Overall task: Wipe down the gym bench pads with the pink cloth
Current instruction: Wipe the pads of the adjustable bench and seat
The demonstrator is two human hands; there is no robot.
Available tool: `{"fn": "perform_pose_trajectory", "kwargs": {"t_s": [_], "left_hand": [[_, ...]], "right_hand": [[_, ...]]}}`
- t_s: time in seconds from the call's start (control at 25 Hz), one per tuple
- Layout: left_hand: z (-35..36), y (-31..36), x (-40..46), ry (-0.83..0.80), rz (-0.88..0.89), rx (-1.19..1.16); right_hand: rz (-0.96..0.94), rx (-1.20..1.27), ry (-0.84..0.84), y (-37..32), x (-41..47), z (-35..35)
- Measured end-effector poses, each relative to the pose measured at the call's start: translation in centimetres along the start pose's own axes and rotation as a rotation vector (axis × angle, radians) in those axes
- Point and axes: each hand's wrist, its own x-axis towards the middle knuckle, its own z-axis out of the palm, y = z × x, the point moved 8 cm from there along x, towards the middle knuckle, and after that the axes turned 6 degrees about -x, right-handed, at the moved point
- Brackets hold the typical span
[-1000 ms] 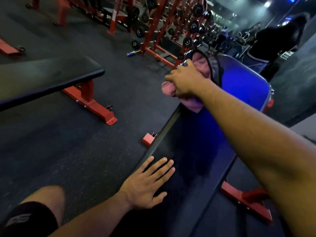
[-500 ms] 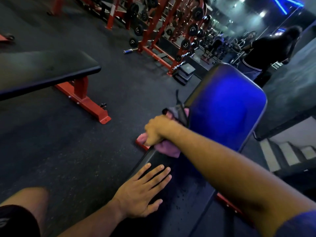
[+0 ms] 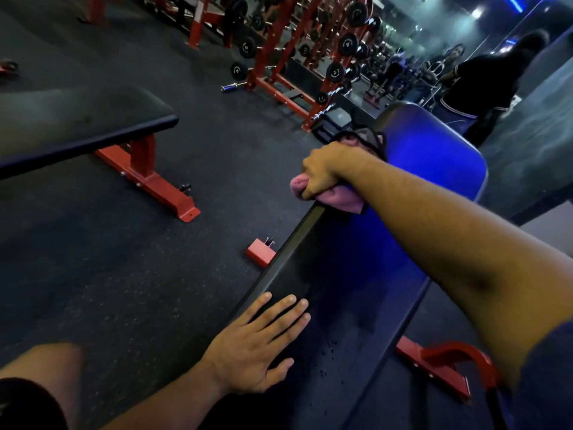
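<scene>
1. Right hand (image 3: pixel 322 169), clenched around the pink cloth (image 3: pixel 338 197), pressing it against the bench pad (image 3: pixel 341 274) at its left edge.
2. Left hand (image 3: pixel 257 346), fingers spread, empty, flat on the pad's near end.

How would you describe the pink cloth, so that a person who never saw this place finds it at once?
Start from the long dark bench pad that runs away from the viewer, lit blue at its raised far end. At its left edge, near that rise, the right hand presses a bunched pink cloth. Nothing else here is pink; the frames around are red.
</scene>
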Motion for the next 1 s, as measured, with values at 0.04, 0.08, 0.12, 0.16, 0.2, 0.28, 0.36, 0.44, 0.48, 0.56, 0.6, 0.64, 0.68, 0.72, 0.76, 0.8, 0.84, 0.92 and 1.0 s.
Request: {"fn": "perform_pose_trajectory", "kwargs": {"t_s": [0.04,0.08,0.12,0.16,0.2,0.28,0.36,0.44,0.48,0.56,0.6,0.64,0.68,0.72,0.76,0.8,0.84,0.92,1.0], "left_hand": [[0.0,0.1,0.0,0.003,0.004,0.007],[-0.1,0.2,0.0,0.005,0.004,0.009],[-0.2,0.1,0.0,0.006,0.003,0.010],[-0.2,-0.1,0.0,0.007,0.003,0.011],[-0.2,0.0,0.0,0.008,0.005,0.012],[-0.2,0.0,-0.1,0.011,0.002,0.004],[-0.2,0.1,-0.1,0.013,-0.001,-0.004],[-0.3,0.1,0.0,0.017,0.008,-0.004],[-0.4,0.1,0.0,0.019,0.007,-0.002],[-0.4,0.1,0.0,0.026,0.003,0.003],[-0.4,0.1,0.0,0.032,0.004,0.002],[-0.5,0.2,0.0,0.040,0.008,-0.003],[-0.6,0.3,0.1,0.051,0.010,-0.007],[-0.6,0.2,0.1,0.058,0.013,-0.005],[-0.6,0.1,0.1,0.065,0.012,-0.002],[-0.5,0.0,0.0,0.075,0.010,-0.005],[-0.2,0.0,0.0,0.077,0.020,-0.019],[0.1,-0.1,0.0,0.101,0.024,-0.046],[0.4,-0.3,-0.4,0.109,0.022,-0.049]], "right_hand": [[-0.027,-0.007,-0.010,-2.1,-0.1,0.5],[-0.061,-0.014,-0.006,-4.7,-0.1,1.0],[-0.102,-0.007,0.008,-7.5,-0.3,1.2],[-0.152,0.009,0.022,-10.3,-0.7,1.3],[-0.205,0.030,0.036,-12.9,-1.2,1.5],[-0.289,0.045,0.069,-16.3,-2.1,1.8],[-0.280,0.037,0.131,-15.4,-2.5,1.3],[-0.165,0.015,0.188,-11.0,-2.1,0.5],[-0.087,0.008,0.205,-8.4,-2.3,0.0],[0.002,0.019,0.214,-5.7,-2.7,-0.2],[-0.003,0.018,0.207,-6.1,-2.8,-0.1],[-0.025,0.017,0.209,-7.6,-2.9,0.2],[-0.058,0.026,0.225,-9.6,-3.0,0.5],[-0.090,0.047,0.240,-11.8,-3.0,0.7],[-0.122,0.079,0.244,-14.0,-3.2,0.8],[-0.142,0.114,0.248,-15.9,-3.2,1.0],[-0.134,0.169,0.271,-17.0,-3.0,1.2],[-0.080,0.311,0.380,-17.4,-2.9,0.1],[-0.011,0.398,0.558,-17.0,-4.3,-1.3]]}}
